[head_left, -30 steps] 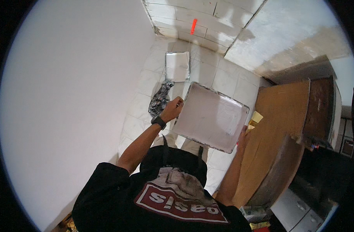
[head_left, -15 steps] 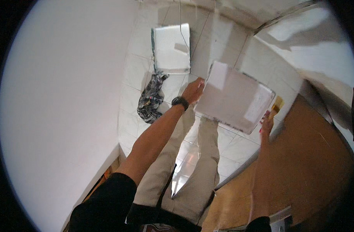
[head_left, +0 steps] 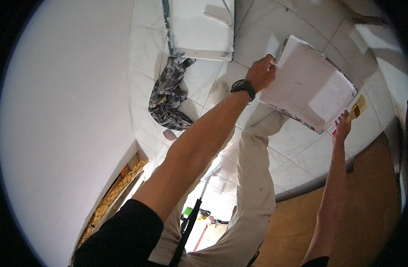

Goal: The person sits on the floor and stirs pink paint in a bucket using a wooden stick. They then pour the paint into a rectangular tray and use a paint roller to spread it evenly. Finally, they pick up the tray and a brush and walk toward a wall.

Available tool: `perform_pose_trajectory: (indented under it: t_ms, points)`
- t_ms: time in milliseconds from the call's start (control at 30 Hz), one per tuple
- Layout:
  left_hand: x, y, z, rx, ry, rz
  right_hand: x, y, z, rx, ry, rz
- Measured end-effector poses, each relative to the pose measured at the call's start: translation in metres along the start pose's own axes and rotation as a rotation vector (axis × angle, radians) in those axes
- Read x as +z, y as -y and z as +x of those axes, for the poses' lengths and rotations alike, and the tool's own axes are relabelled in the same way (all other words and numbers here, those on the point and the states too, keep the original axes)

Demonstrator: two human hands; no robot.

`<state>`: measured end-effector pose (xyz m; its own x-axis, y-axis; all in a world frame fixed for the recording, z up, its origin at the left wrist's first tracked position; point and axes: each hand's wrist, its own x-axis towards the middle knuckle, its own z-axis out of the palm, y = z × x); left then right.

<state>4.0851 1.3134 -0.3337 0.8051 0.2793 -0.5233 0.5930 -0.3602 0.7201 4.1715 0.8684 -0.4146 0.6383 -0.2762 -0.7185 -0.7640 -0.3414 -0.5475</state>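
Between my hands is a pale, rectangular paint tray (head_left: 306, 84) with a dark, paint-smeared rim, tilted above the tiled floor. My left hand (head_left: 261, 73), a black watch on its wrist, is closed on the tray's left edge. At the opposite edge my right hand (head_left: 341, 127) grips the tray's lower right corner. A paintbrush (head_left: 356, 109) with yellowish bristles is also in that right hand, sticking out past the tray. Something red shows by the right fingers, too small to name.
Farther off lies a larger white paint tray (head_left: 197, 35) holding a paint roller (head_left: 216, 18). Near it is a crumpled dark patterned cloth (head_left: 168, 95). A white wall (head_left: 70, 111) rises on the left, and a brown wooden panel (head_left: 369, 191) stands at lower right.
Both hands have carried the tray and brush to the right and away from me. My view has shifted too, so the floor tray sits higher in the picture. My legs have changed position.
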Motion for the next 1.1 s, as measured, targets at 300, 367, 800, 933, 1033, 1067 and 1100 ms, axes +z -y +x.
perform_pose_trajectory:
  t_ms: [300,367,800,933,1033,1067,1100]
  points:
    - [-0.044,0.019,-0.156,-0.270,-0.076,0.035,0.024,0.048,-0.135,-0.344,-0.104,-0.241]
    - [-0.051,-0.011,-0.219,-0.377,0.044,0.046,0.011,0.054,-0.193,-0.200,0.063,0.062]
    - [-0.108,-0.154,-0.429,-0.505,-0.060,-0.192,-0.078,0.166,-0.426,-0.393,0.396,-0.503]
    - [-0.101,-0.206,-0.423,-0.568,0.149,-0.489,-0.099,0.171,-0.462,-0.425,0.477,-0.312]
    - [-0.092,-0.237,-0.415,-0.517,0.268,-0.757,-0.088,0.134,-0.490,-0.264,0.586,-0.275]
    - [-0.088,-0.249,-0.416,-0.503,0.286,-0.801,-0.077,0.143,-0.509,-0.084,0.608,-0.311]
    - [-0.083,-0.256,-0.420,-0.497,0.290,-0.850,-0.065,0.188,-0.542,0.030,0.668,-0.062]
